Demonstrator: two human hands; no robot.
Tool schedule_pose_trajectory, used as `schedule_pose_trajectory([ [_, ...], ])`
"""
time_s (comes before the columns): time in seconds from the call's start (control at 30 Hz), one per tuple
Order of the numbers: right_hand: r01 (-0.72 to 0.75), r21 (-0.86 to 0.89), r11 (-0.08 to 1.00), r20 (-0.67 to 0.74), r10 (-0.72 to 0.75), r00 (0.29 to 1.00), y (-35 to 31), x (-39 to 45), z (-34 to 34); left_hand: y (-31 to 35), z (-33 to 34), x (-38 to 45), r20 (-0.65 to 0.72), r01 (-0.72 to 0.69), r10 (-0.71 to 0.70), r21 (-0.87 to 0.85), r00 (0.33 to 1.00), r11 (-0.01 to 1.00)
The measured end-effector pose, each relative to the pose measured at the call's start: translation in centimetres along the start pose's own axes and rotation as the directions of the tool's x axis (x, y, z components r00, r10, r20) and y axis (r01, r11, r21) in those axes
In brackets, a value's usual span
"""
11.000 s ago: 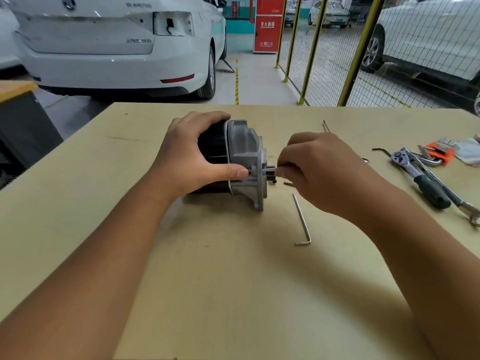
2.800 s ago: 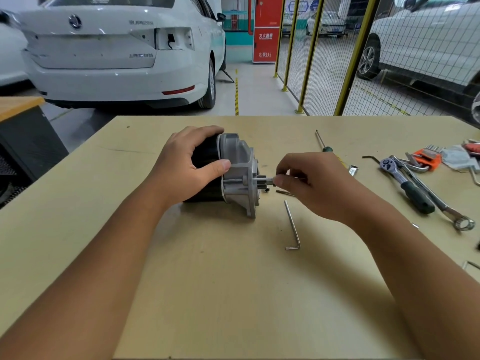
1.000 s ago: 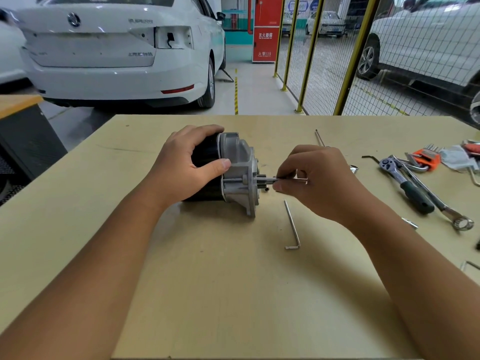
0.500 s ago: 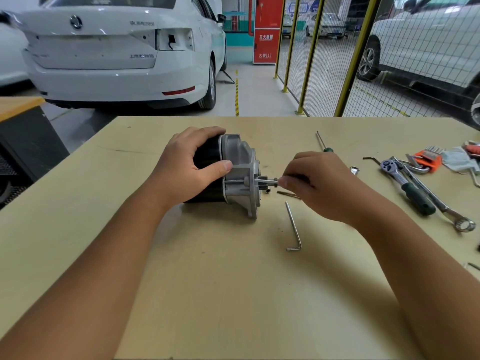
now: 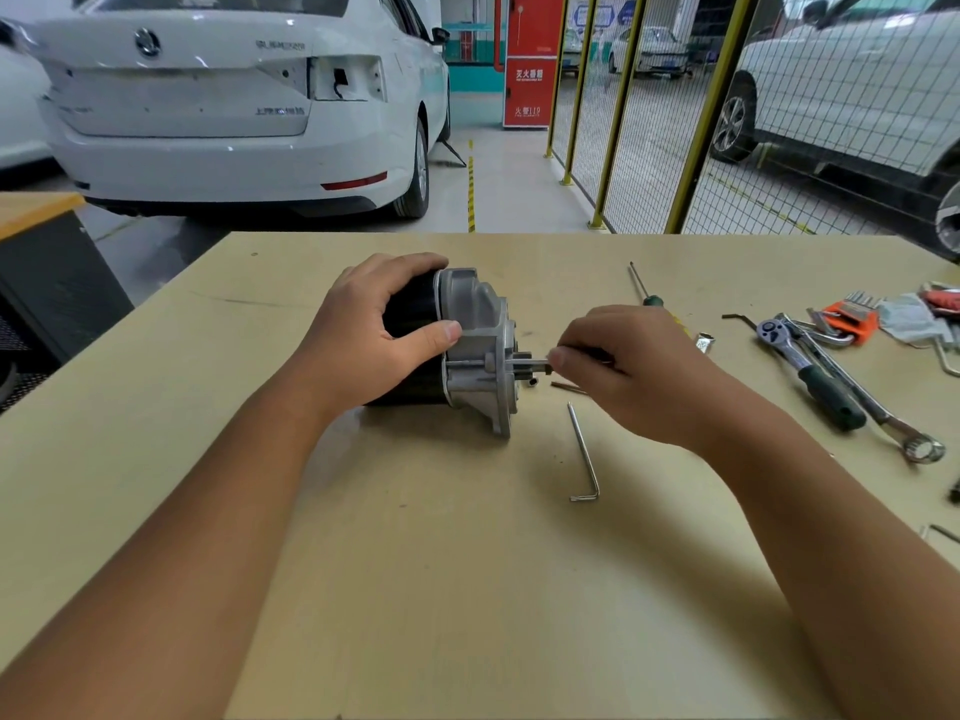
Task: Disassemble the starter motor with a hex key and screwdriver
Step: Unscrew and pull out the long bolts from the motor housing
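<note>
The starter motor (image 5: 475, 324) lies on its side on the wooden table (image 5: 467, 589), black body to the left and silver end housing to the right. My left hand (image 5: 374, 340) grips the black body, thumb on the housing's edge. My right hand (image 5: 639, 376) pinches a thin hex key (image 5: 535, 364) whose tip sits at the housing's end face. Most of that key is hidden in my fingers. A second hex key (image 5: 584, 454) lies loose on the table in front of my right hand. A green-handled screwdriver (image 5: 641, 285) lies behind it.
A ratchet (image 5: 810, 371), a long spanner (image 5: 883, 418) and an orange hex key set (image 5: 852, 319) lie at the table's right. A small bolt (image 5: 531, 380) and a thin pin (image 5: 569, 387) rest beside the housing. Parked cars and a yellow mesh fence stand beyond the table.
My right hand has turned at the housing's end: a second ago the key's shaft showed past my fingers, now they cover it. The motor and my left hand stay put.
</note>
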State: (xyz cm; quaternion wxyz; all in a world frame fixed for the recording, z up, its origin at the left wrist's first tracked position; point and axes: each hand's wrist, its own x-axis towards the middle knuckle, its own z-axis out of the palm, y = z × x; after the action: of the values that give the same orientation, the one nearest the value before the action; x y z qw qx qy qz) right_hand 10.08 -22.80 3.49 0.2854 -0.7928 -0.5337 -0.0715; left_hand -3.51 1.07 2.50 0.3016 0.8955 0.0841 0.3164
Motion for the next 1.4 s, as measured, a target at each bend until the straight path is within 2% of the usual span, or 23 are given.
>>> schedule_pose_trajectory([
  [0.3, 0.037, -0.087, 0.996, -0.065, -0.043, 0.997, 0.13, 0.00, -0.26, -0.26, 0.03, 0.04, 0.002, -0.002, 0.002, -0.007, 1.000, 1.000],
  [0.47, 0.038, -0.013, 0.999, -0.129, -0.039, 0.991, 0.09, 0.00, -0.43, -0.26, 0.02, 0.03, 0.006, -0.002, 0.002, -0.006, 1.000, 1.000],
  [0.77, 0.052, -0.020, 0.998, -0.031, -0.053, 0.998, -0.06, 0.03, 0.13, -0.24, -0.03, 0.02, 0.004, -0.003, 0.003, -0.009, 1.000, 1.000],
  [1.0, 0.058, -0.079, 0.995, -0.101, -0.065, 0.993, -0.04, 0.05, 0.19, -0.39, 0.09, 0.06, 0.005, -0.007, 0.007, -0.001, 1.000, 1.000],
  [1.1, 0.055, -0.043, 0.998, -0.130, -0.060, 0.990, -0.15, 0.05, 0.13, -0.37, 0.05, 0.05, 0.003, -0.007, 0.007, 0.004, 1.000, 1.000],
  [1.4, -0.006, -0.039, 0.999, -0.063, 0.003, 0.998, 0.31, 0.15, 0.15, -0.22, 0.07, 0.06, 0.001, -0.007, 0.007, 0.005, 1.000, 1.000],
])
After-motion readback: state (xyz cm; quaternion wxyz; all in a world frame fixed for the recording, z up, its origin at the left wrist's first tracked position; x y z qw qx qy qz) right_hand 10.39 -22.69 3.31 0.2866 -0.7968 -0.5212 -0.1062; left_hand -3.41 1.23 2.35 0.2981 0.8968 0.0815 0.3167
